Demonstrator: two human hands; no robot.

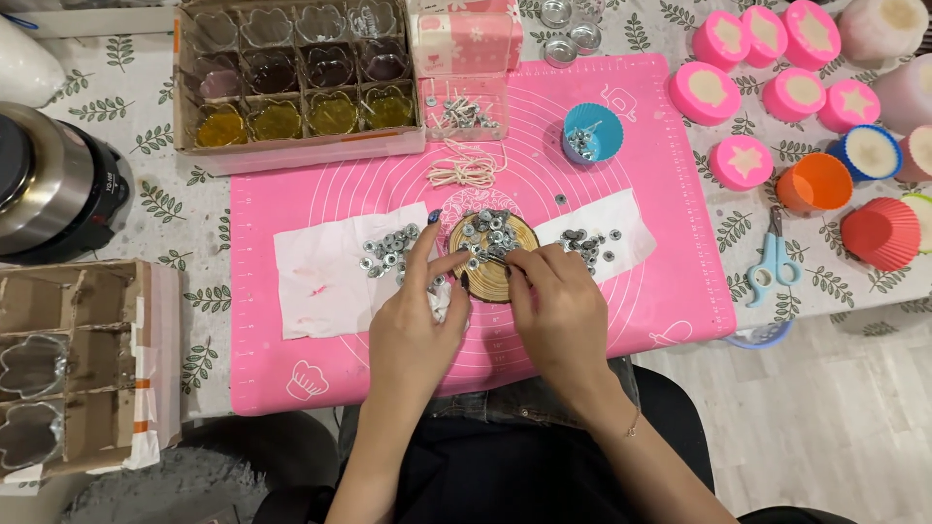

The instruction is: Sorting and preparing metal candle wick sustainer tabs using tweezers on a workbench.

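Head view: pink mat [641,291] on the table, white paper [320,277] at nine o'clock of the wood slice [493,256], which lies flat at centre, round, no long axis. Left hand [417,325] and right hand [561,309] pinch narrowly at small metal wick tabs [490,231] heaped there. Best picked singly, I'd say, fingertips low.

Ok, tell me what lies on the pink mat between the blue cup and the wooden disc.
In the head view, between the blue cup and the wooden disc the pink mat is bare except for one small metal piece.
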